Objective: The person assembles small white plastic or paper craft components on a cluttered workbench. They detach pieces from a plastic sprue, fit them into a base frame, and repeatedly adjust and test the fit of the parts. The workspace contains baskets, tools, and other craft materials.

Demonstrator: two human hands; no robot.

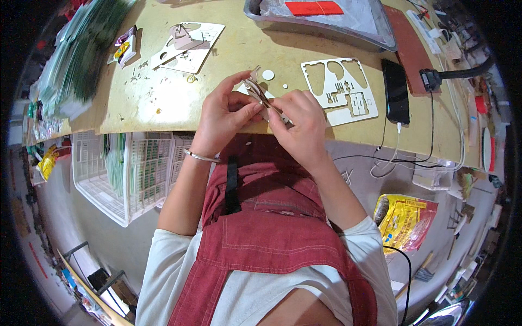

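Observation:
Both hands are together just over the near table edge, at a small piece built from thin, flat pieces with brown edges [254, 86]. My left hand [222, 111] pinches it between thumb and fingers from the left. My right hand [300, 122] has its fingers curled and closed on the lower right side of the same piece; its fingertips are partly hidden. Just beyond lie a white disc [268, 75] and a smaller white disc [285, 86]. To the right is a white cut-out sheet [342, 116] with shaped openings. Another cut-out sheet [202, 56] lies farther left, bearing a similar built piece [184, 42].
A grey tray [348, 31] holding a red packet stands at the back. A black phone [396, 92] with a cable lies at right. Stacked clear plastic packets [81, 60] fill the left side. Below the table stand a white crate [100, 190] and a yellow sack [405, 220].

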